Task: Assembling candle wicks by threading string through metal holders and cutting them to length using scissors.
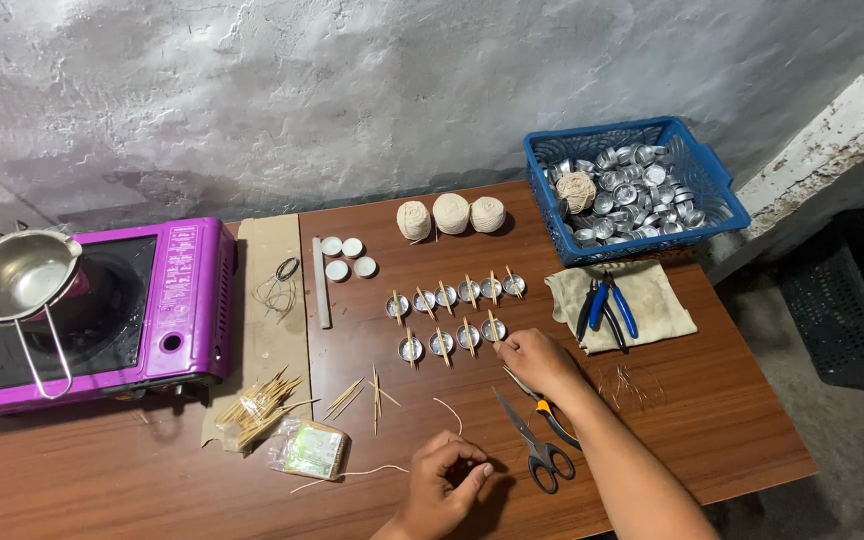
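Now the right hand pinches a stick lying crosswise on a cup; left hand fingers curl narrow on string.

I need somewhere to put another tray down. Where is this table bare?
Bare wood lies along the near left edge, below the purple stove, and at the far right corner beyond the beige cloth. The middle is crowded: metal cups, scissors, both hands.

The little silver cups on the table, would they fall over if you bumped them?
The little silver cups look thin and shallow, so they'd probably slide rather than tip. Each seems very light, likely skidding at a nudge from the right hand. The sticks across them would probably drop off.
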